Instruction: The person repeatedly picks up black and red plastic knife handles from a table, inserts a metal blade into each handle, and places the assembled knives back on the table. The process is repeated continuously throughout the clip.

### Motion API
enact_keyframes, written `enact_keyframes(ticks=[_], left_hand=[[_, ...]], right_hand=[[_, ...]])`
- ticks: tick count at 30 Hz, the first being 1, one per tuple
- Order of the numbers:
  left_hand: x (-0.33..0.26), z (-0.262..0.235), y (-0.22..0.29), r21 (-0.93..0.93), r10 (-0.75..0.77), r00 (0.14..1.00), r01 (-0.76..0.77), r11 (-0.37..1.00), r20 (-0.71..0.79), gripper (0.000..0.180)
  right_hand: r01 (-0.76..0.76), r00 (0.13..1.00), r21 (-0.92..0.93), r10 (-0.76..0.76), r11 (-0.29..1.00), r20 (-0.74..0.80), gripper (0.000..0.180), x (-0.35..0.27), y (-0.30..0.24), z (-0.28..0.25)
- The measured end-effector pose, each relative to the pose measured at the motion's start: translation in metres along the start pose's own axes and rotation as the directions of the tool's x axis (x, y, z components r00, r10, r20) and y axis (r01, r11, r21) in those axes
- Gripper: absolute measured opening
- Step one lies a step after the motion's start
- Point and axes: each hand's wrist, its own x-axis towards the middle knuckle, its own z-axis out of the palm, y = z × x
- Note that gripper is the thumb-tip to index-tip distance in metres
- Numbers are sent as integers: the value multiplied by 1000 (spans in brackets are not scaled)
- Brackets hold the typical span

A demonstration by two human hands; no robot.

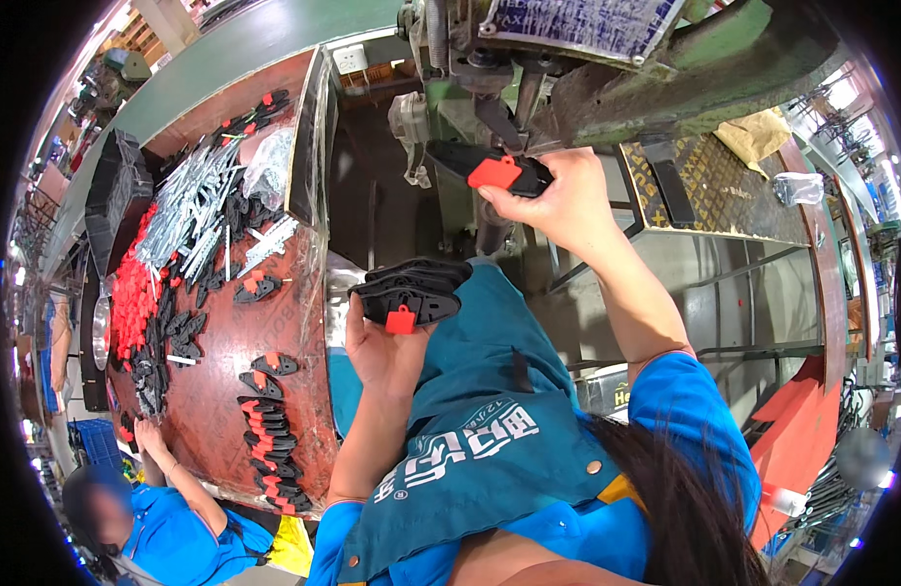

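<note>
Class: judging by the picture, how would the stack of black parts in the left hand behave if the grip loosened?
The stack looks loose and fanned, so pieces would probably slide apart. They seem rigid, light plastic, since the left hand carries several easily.

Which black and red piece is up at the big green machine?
The one in the right hand: a black piece with a red tab, held against the green machine. The left hand holds a stack lower down.
</note>
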Motion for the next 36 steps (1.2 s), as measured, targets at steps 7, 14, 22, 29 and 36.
enact_keyframes(ticks=[7, 14, 22, 29, 36], left_hand=[[3, -7, 4, -3, -32, 998, 32, 999, 60, 41], [-3, -10, 6, 136, -22, 998, 29, 990, -51, 40], [-4, 6, 9, 124, -15, 999, 19, 992, -30, 40], [7, 8, -6, -132, -132, 982, 150, 980, 132, 44], [8, 23, -17, -49, -155, 969, 168, 985, 193, 64]], right_hand=[[-49, 999, 121, 48, 991, 10, 54, -15, 5, 8], [-178, 978, 395, 207, 901, -32, 57, -37, 4, 10], [-90, 986, 359, 133, 929, -97, 48, -28, 7, 1], [60, 980, 220, -16, 974, -197, 53, -27, -9, 4], [289, 948, 299, -315, 909, 43, 82, -81, -32, 30]])
